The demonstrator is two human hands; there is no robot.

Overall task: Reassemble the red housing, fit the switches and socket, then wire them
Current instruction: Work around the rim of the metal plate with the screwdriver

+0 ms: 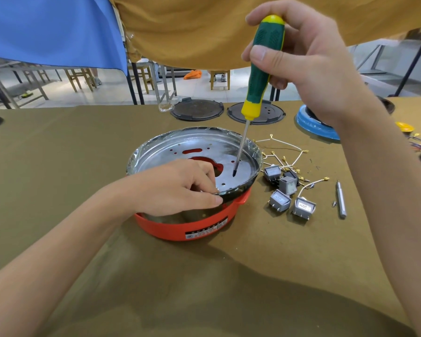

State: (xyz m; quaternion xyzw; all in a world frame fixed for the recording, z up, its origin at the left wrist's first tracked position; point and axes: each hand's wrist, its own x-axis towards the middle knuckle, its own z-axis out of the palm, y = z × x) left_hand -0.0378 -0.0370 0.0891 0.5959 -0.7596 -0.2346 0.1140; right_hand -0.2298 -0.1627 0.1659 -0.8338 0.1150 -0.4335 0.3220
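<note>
The red housing sits mid-table under a shiny metal pan with punched holes, which lies tilted in it. The pan is probably light, stiff and slippery (thin edge), so the rim is the best hold. The left hand pinches this rim; the right hand grips a screwdriver, tip on the pan. Grey switches lie beside.

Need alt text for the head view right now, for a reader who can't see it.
The right hand holds a green-and-yellow screwdriver upright, tip on a metal plate sitting tilted in the red housing, while the left hand grips the plate's edge. Grey switches and loose wires lie beside it.
</note>
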